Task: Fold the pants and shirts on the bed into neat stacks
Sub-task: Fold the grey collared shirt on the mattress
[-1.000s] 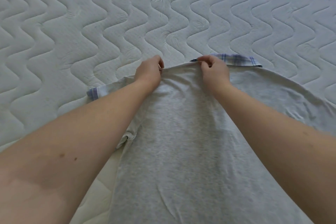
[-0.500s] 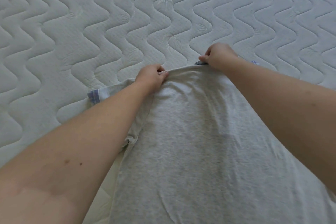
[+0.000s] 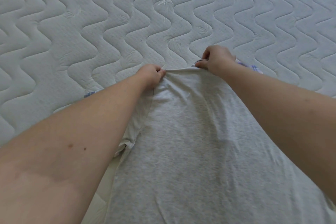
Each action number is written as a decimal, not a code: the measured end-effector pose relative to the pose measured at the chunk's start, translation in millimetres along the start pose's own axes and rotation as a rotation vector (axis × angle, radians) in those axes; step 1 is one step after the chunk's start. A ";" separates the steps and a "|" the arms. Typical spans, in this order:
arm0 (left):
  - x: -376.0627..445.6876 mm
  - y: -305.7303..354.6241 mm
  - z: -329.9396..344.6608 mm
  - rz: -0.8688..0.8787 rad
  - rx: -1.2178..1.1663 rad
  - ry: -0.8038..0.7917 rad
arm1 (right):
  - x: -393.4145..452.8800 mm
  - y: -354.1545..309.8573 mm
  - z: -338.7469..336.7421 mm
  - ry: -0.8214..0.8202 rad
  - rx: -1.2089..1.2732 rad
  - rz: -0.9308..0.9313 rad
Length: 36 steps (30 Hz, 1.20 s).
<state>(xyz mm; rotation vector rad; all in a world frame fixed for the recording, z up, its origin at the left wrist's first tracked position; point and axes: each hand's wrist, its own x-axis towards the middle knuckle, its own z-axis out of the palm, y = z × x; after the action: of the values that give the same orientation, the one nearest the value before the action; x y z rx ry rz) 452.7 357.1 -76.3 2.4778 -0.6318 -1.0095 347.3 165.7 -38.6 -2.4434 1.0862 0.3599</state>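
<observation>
A light grey shirt (image 3: 190, 147) lies spread on the mattress, running from the bottom of the view up to its far edge at the middle. Blue plaid trim shows at its left sleeve end (image 3: 90, 94) and by the right wrist (image 3: 251, 66). My left hand (image 3: 150, 76) pinches the far edge of the shirt at its left. My right hand (image 3: 217, 60) grips the same edge a little further right and further away. The fabric between the two hands is pulled taut. Both forearms cover the shirt's sides.
The white quilted mattress (image 3: 109, 23) with a wavy stitched pattern fills the view beyond and to the left of the shirt. Its near edge shows as a paler strip (image 3: 101, 194) at the bottom left.
My right hand has moved away from the left one, to the right and further up the bed, stretching the shirt's far edge. My left hand stayed nearly in place.
</observation>
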 end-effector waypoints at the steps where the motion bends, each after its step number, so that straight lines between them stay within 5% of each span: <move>1: 0.0 0.0 -0.2 -0.003 -0.010 -0.006 | 0.2 1.7 3.7 0.037 0.074 0.038; 7: -0.5 -3.0 -0.4 0.041 0.021 -0.033 | -6.3 9.8 36.1 0.223 0.201 0.045; 14: -0.8 2.5 1.5 0.033 0.041 -0.027 | -48.9 12.8 51.6 0.491 0.255 -0.212; 21: 0.0 4.6 3.8 0.053 0.070 -0.011 | -113.4 8.8 133.3 0.146 -0.138 -0.163; 36: -10.4 -5.9 -8.1 0.092 0.125 0.009 | -107.3 7.9 143.0 0.237 -0.163 -0.293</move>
<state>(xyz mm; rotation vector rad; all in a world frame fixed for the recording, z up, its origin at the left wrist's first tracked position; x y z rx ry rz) 453.5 369.0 -68.2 2.5323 -0.8209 -0.9506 262.7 299.5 -121.9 -2.7968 0.7942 0.0685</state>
